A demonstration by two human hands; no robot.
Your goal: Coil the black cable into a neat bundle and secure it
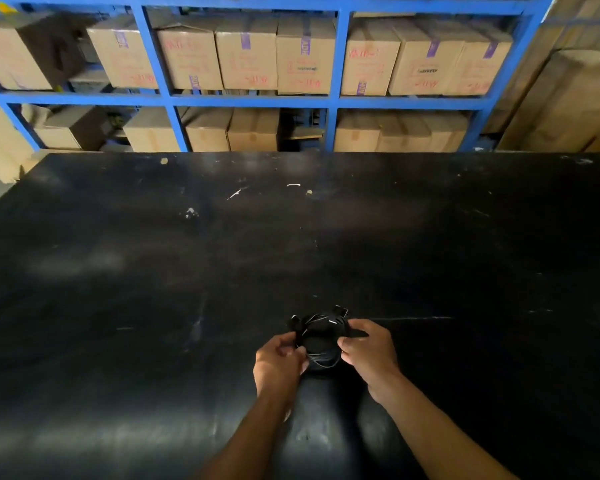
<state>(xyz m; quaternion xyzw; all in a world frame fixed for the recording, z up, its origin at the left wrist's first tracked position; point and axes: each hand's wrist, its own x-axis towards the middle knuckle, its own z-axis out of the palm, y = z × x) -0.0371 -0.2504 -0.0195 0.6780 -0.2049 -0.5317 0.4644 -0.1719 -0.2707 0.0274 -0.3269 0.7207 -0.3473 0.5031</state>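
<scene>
Head view, looking down at the near middle of the black table (153,271), and the black cable (321,341) is already wound into a small tight bundle just above the surface, pinched between both hands. Left hand (280,362) is curled closed on the left side of the coil, fingers clamped over the loops. Right hand (368,348) is closed on the right side, and a short dark tail or strap end pokes out to the right past its fingers; which it is, I can't tell against that dark top. Coiling looks done to me, so this reads as the securing step. Next move calls for wrapping that loose end snugly round the waist of the bundle while the left hand keeps the loops from springing. Far behind, blue shelving (340,53) stacked with cardboard boxes (246,57)
</scene>
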